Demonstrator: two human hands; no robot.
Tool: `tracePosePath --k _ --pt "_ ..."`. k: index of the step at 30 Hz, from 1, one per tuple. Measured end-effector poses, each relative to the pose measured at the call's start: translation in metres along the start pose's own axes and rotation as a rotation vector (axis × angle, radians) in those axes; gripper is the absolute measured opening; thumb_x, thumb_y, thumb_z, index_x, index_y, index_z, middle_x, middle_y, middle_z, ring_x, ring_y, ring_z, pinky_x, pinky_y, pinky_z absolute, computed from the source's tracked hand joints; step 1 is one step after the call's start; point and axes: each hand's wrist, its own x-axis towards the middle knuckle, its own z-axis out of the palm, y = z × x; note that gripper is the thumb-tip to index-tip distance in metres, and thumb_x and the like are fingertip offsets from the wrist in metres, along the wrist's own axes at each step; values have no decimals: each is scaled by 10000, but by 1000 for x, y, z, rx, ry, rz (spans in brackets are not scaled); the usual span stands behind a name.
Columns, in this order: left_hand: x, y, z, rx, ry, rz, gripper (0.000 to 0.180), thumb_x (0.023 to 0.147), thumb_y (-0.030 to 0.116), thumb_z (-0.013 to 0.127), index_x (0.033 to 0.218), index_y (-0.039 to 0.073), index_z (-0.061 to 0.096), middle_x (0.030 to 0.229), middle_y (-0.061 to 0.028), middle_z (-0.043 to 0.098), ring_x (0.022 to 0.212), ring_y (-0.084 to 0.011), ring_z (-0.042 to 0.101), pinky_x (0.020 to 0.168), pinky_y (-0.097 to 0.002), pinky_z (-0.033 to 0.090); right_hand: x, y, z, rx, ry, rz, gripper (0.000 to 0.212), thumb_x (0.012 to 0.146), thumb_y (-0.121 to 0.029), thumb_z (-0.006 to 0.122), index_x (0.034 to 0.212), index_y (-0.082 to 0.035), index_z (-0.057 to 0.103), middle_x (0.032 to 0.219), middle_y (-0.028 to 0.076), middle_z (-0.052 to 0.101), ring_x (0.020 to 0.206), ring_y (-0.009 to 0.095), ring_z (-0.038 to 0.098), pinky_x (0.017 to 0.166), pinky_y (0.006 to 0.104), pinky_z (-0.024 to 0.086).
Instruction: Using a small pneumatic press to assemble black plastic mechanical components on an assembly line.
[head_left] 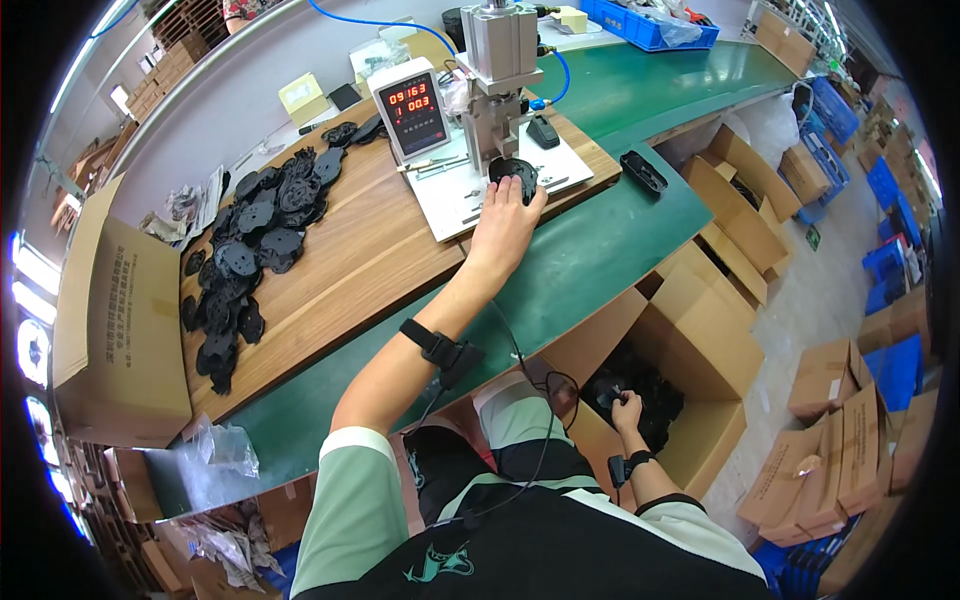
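Observation:
Under the press head, a round black plastic part sits on the white base plate. My left hand grips its near edge, with the fingers on top and the thumb at the right side. Low on my right, my right hand reaches into an open cardboard box of black parts. Its fingers are closed in a pinch at the pile; what sits between them is too small to make out. Left of the press, a heap of similar flat black parts covers the wooden board.
A counter with a red display stands left of the press. On the green table lies a black oblong case. A cardboard carton stands at far left, a blue crate at the back. A cable hangs before my body.

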Motion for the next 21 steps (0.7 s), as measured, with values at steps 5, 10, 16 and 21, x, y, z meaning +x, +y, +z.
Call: tracePosePath --k 5,10,16,21 --pt "-4 -2 4 50 36 43 514 906 -3 592 1415 52 559 1403 -296 591 1333 -421 576 1164 -510 427 -3 13 6 33 -131 -48 324 840 -74 713 1158 -21 681 1223 213 645 1173 399 623 1065 442 495" --pt "0 1 0 90 -24 17 529 906 3 605 1429 57 550 1395 -292 601 1336 -417 580 1164 -499 431 -5 8 7 20 -204 -106 379 825 -87 718 1199 -33 692 1296 229 660 1237 404 624 1099 430 487" --pt "1 -1 -3 61 -2 60 524 907 3 605 1426 59 557 1387 -288 606 1320 -408 590 1158 -496 440 -10 0 6 -34 -240 -47 353 840 -64 662 1190 -58 705 1307 195 671 1280 396 596 1124 433 460" --pt "-6 -5 3 34 11 54 506 911 4 598 1413 59 570 1371 -287 611 1308 -406 594 1152 -498 447 -13 -78 -14 226 186 -446 270 822 58 561 1028 -67 682 1164 125 686 1190 360 588 1031 461 465"
